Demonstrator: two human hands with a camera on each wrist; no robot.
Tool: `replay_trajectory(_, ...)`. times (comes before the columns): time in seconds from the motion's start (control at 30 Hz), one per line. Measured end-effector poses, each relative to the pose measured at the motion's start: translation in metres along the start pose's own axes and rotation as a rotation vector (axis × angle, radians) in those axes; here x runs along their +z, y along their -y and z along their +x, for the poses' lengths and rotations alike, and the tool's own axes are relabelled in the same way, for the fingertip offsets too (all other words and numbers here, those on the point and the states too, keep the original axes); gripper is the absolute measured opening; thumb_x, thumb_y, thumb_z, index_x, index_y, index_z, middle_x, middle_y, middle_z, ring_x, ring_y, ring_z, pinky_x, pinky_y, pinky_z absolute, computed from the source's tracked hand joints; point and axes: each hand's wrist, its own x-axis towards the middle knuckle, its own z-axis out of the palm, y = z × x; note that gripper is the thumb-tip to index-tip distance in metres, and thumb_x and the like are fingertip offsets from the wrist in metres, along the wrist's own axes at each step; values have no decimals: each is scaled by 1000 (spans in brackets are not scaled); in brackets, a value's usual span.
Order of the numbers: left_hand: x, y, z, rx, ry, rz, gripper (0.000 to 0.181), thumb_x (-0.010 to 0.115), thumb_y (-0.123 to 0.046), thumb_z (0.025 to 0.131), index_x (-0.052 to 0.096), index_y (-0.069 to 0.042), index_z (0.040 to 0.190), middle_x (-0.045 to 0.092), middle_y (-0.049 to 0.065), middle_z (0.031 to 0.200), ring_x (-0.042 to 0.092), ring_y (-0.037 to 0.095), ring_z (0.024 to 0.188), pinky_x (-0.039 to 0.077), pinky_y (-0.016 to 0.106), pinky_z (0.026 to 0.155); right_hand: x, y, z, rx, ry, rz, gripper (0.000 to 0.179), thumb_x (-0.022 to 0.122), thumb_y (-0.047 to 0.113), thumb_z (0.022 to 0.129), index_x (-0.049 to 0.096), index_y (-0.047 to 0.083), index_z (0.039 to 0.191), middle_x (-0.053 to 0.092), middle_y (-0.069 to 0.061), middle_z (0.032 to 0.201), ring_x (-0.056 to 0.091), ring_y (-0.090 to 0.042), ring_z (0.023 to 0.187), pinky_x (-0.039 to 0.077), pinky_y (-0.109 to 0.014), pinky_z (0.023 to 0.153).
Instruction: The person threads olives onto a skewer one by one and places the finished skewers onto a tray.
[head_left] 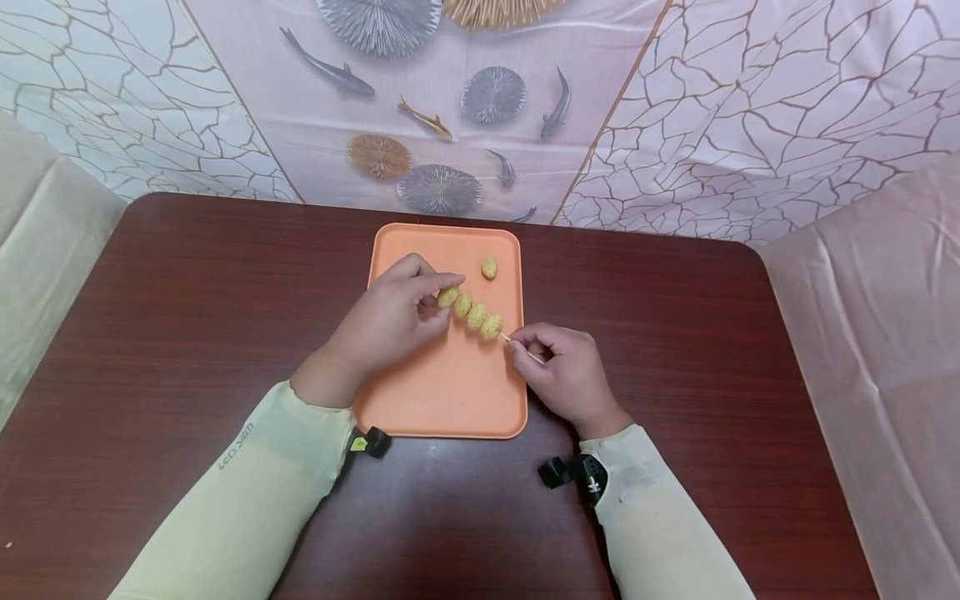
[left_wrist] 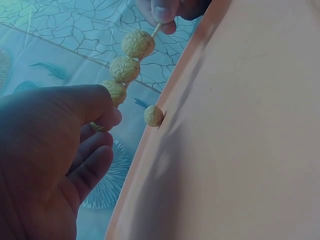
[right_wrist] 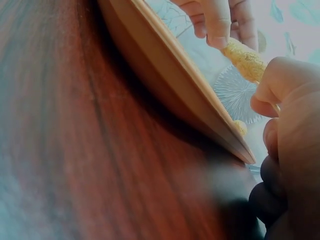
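Note:
Several wrinkled yellow balls [head_left: 477, 315] sit in a row on a thin wooden skewer [head_left: 505, 337], held above an orange tray [head_left: 438, 404]. My left hand [head_left: 385, 323] pinches the ball at the far end between thumb and fingers; in the left wrist view that ball is mostly hidden by the hand. At the near end my right hand [head_left: 566, 371] grips the bare part of the skewer between thumb and curled fingers. One loose yellow ball [head_left: 489, 267] lies on the tray near its far right corner, apart from both hands.
The tray has a low raised rim and rests on a dark reddish-brown wooden table [head_left: 675, 350]. Behind the table hangs a patterned cloth [head_left: 495, 167] with fish and round motifs. Pale fabric [head_left: 877, 333] covers the right side.

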Motion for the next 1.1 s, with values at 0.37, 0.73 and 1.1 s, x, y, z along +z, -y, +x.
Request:
replay_trajectory(0.37,0,2,0,-16,8,32,47,77,-3,95,79,-8,141,62,7,110,64,22,93,57,32,82,2,4,2,22,46,-2,7,80,18,104,85,13,101,61,8,72,51,-7,62,42,-21,58)
replay_trajectory(0.73,-1,-6,2,-14,17,34,47,78,-6,96,78,-9,143,64,7,113,64,20,95,58,33,86,1,5,2,33,15,-43,7,79,18,103,83,14,99,54,9,67,48,-8,59,43,-24,58)
replay_trajectory(1.1,-18,-23,15,50,-1,2,36,79,-12,101,80,-8,137,70,12,119,72,25,100,64,38,91,1,2,2,46,-120,38,7,78,11,97,82,12,92,52,7,63,47,-7,57,39,-19,56)
